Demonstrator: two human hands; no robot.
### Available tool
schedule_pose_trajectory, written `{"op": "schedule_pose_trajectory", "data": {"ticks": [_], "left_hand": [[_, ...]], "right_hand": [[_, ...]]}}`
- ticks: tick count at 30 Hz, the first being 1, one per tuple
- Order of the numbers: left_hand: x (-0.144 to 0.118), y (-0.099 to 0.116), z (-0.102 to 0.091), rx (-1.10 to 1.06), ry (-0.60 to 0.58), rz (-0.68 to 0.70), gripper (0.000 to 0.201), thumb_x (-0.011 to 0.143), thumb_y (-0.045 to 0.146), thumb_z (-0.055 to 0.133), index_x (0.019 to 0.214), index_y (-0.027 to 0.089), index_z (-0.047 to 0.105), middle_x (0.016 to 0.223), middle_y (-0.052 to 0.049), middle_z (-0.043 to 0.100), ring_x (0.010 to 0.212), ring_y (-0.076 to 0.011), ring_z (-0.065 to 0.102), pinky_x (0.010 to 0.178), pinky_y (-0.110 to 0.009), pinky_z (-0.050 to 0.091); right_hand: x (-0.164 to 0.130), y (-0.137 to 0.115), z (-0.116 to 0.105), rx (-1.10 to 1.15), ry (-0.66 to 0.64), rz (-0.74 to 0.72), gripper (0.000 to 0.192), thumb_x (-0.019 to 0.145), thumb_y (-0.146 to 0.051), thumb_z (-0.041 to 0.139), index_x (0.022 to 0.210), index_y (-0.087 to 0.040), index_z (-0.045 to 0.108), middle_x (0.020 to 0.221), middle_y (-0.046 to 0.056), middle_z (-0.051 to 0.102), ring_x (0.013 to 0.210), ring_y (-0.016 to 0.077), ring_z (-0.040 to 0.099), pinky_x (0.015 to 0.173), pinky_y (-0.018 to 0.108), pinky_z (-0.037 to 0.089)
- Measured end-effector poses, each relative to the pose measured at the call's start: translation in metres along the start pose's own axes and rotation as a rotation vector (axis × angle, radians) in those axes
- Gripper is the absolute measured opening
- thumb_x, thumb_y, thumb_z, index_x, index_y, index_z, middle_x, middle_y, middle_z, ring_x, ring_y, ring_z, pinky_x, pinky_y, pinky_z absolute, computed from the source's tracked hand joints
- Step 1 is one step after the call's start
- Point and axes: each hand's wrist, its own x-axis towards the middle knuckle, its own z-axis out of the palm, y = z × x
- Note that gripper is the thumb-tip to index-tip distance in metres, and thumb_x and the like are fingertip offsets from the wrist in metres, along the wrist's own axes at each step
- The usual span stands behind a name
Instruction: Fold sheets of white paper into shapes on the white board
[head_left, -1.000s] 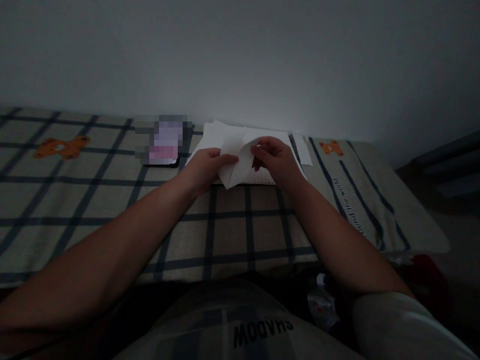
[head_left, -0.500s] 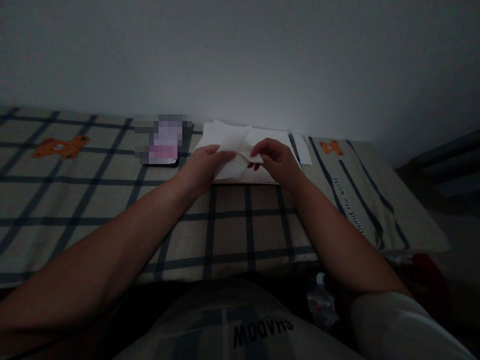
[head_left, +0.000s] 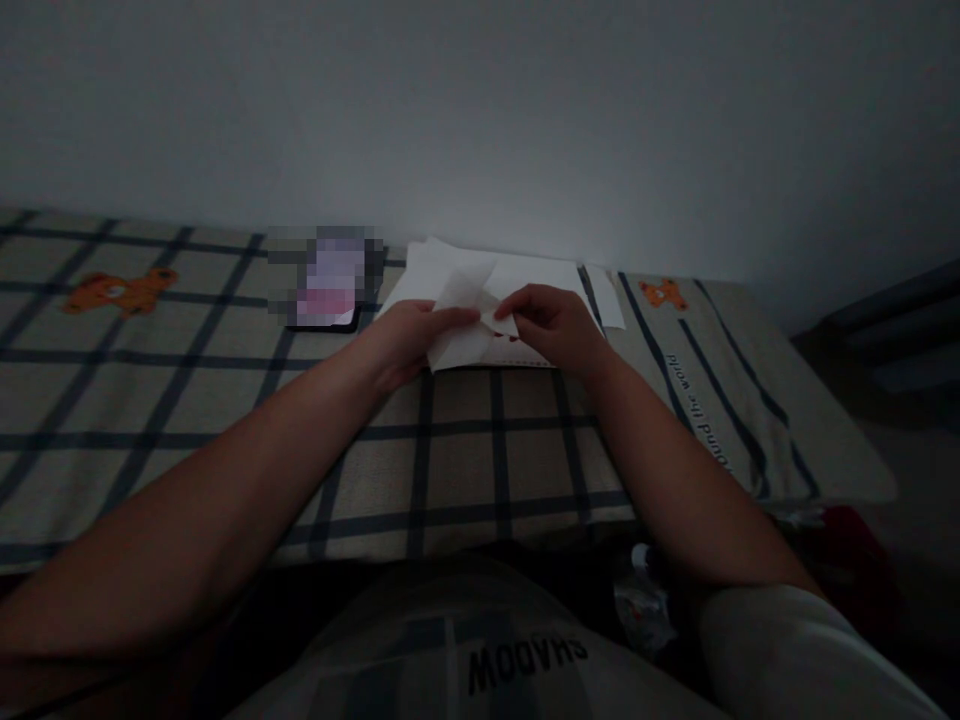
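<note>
A folded piece of white paper (head_left: 459,340) is held between both hands, over a white paper pad (head_left: 536,270) lying on the table. My left hand (head_left: 405,335) grips the folded paper's left side, thumb on top and fingers behind it. On the right, my right hand (head_left: 555,325) pinches a small folded part of the same paper between thumb and fingertips. The exact shape of the folds is hard to make out in the dim light.
A phone (head_left: 330,290), partly blurred, lies left of the pad. To the right is a narrow white paper strip (head_left: 606,298). A checked cloth (head_left: 465,470) covers the table, which meets a wall (head_left: 480,120). A clear bottle (head_left: 643,600) is below the near edge.
My right hand has shifted slightly left with its pinched part, closer to my left thumb. The folded paper has tilted a little, and its lower corner now hangs past the pad's near edge.
</note>
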Motion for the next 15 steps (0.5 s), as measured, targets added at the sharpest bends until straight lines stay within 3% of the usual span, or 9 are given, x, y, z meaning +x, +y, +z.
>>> {"op": "schedule_pose_trajectory", "data": {"ticks": [5,11,15], "left_hand": [[0.001,0.002,-0.004,0.072,0.021,-0.004,0.014,0.074,0.016,0.076,0.088,0.016,0.075,0.09,-0.006,0.078,0.082,-0.0196,0.073,0.082,-0.03,0.055],[0.007,-0.007,-0.01,0.168,0.093,0.112,0.018,0.065,0.023,0.083,0.08,0.018,0.076,0.083,-0.008,0.077,0.071,-0.0224,0.07,0.073,-0.035,0.056],[0.007,-0.01,-0.01,0.261,0.144,0.164,0.023,0.062,0.03,0.086,0.08,0.019,0.076,0.08,-0.009,0.076,0.068,-0.0238,0.069,0.066,-0.036,0.054]], "right_hand": [[0.001,-0.001,-0.002,0.096,-0.011,-0.008,0.02,0.08,-0.023,0.057,0.088,-0.019,0.074,0.078,0.0,0.07,0.068,0.0123,0.06,0.065,0.03,0.049],[0.006,-0.001,0.004,0.322,0.043,0.217,0.021,0.087,-0.043,0.065,0.088,-0.022,0.065,0.065,-0.004,0.062,0.057,0.0104,0.058,0.058,0.027,0.05],[0.005,-0.003,0.008,0.252,-0.072,0.253,0.032,0.085,-0.051,0.073,0.083,-0.02,0.066,0.063,-0.003,0.062,0.057,0.0097,0.057,0.056,0.025,0.047]]}}
